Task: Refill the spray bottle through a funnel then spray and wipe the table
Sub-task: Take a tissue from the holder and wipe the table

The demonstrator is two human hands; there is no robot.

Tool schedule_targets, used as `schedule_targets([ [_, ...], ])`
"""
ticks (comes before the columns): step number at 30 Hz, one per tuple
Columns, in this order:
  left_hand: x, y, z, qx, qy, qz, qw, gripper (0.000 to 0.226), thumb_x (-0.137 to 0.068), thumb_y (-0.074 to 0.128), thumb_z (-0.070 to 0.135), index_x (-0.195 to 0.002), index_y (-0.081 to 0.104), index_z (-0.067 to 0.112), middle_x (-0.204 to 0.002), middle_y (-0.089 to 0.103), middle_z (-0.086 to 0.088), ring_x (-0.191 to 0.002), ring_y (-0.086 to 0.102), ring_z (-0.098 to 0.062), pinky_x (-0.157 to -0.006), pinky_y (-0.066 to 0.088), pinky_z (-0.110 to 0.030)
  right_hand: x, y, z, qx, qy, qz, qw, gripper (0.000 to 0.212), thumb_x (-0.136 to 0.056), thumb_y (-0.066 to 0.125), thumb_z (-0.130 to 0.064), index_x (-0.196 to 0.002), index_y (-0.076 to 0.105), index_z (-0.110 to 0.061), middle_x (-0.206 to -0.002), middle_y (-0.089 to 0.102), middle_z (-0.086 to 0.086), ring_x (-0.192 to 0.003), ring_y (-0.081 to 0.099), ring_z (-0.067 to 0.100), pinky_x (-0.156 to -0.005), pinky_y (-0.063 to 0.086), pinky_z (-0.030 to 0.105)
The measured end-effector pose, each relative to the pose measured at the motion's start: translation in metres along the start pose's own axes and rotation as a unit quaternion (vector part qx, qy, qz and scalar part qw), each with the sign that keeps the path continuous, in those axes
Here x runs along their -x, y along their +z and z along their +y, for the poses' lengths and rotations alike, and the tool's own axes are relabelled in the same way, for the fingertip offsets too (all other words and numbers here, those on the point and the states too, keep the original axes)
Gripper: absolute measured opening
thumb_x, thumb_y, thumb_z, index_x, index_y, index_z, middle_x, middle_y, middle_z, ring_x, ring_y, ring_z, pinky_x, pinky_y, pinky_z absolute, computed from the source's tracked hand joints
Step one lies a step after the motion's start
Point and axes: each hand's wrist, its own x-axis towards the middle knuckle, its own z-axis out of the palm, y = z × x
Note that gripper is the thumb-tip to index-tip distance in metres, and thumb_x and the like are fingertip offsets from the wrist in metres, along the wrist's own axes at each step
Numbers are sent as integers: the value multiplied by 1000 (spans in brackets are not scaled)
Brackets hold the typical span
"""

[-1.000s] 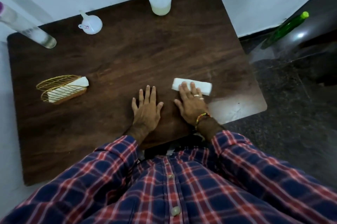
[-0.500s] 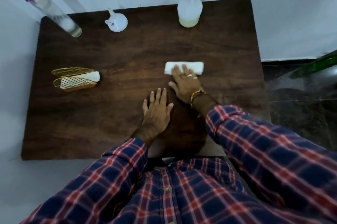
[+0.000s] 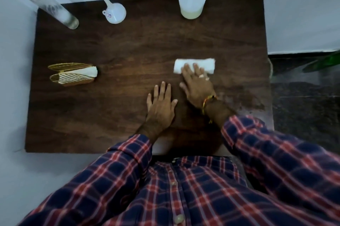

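On the dark wooden table [image 3: 128, 51], my right hand [image 3: 197, 86] lies flat, fingers pressing a folded white cloth [image 3: 207, 64] right of centre. My left hand [image 3: 161, 105] rests palm down and spread on the bare wood beside it, holding nothing. A white spray bottle [image 3: 192, 3] with pale liquid at its base stands at the far edge. A small white funnel [image 3: 115, 13] lies to its left. A tall clear bottle [image 3: 46, 5] with a purple cap stands at the far left corner.
A gold wire holder [image 3: 70, 75] with white napkins sits on the left side of the table. A wet smear [image 3: 244, 98] shows near the right edge. A white wall runs behind; dark floor and a green bottle [image 3: 323, 63] lie to the right.
My right hand has pushed the cloth away from me, toward the table's middle. My left hand stays flat in place. The camera view has shifted toward the table's centre.
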Motion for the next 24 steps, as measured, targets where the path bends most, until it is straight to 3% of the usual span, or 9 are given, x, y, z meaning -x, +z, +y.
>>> schedule_targets([
  [3,4,5,2,-4,3,12,1000,59,-105,26,42,-157,9,21,-166,1,-2,-152,-3,-22,-121,2,-48,54,19,-3,26,-25,-15,999,65,-98,22,-47,-150,38,-11,-156,36,9,-146,30,35,-118,23,50],
  [8,15,14,0,-20,4,3,1000,59,-105,25,43,-157,7,24,-166,0,0,-152,-4,-21,-121,3,-49,34,4,28,-23,129,46,990,60,-102,31,-42,-154,27,-13,-161,24,9,-150,15,35,-121,11,50],
  [10,21,17,-1,-21,3,-3,1000,58,-105,25,42,-157,7,24,-166,0,0,-152,-5,-21,-121,3,-49,39,10,11,-23,97,37,994,62,-101,30,-43,-153,29,-10,-161,26,11,-149,17,38,-120,13,52],
  [13,28,18,-4,-32,11,-8,999,57,-105,24,40,-157,6,24,-166,-1,0,-152,-5,-20,-121,2,-49,79,36,-22,9,-21,-3,1000,66,-95,25,-47,-144,48,-9,-151,44,11,-141,38,39,-114,29,54],
  [15,34,15,-7,-39,23,-5,999,57,-105,24,40,-157,6,25,-166,-1,0,-152,-5,-20,-120,1,-49,104,44,-20,10,-18,-7,1000,63,-94,28,-47,-140,54,-11,-147,50,9,-137,45,36,-111,35,51],
  [17,40,14,-12,-46,35,-8,998,57,-106,25,39,-157,6,25,-165,-1,1,-152,-5,-20,-120,1,-48,118,44,-8,-7,41,30,999,63,-95,25,-47,-141,52,-12,-148,49,8,-138,44,35,-113,33,49],
  [20,50,17,-19,-60,69,-28,995,57,-106,24,39,-157,4,24,-165,-3,1,-152,-6,-20,-121,2,-50,132,41,-2,-29,120,26,992,73,-92,12,-51,-150,36,-13,-157,34,7,-147,27,33,-120,18,47],
  [24,61,23,-25,-83,115,-37,989,58,-105,25,39,-157,2,25,-166,-3,2,-152,-5,-20,-120,3,-51,152,59,-43,-32,93,15,995,73,-93,13,-50,-149,38,-11,-156,35,9,-146,29,38,-118,22,51],
])
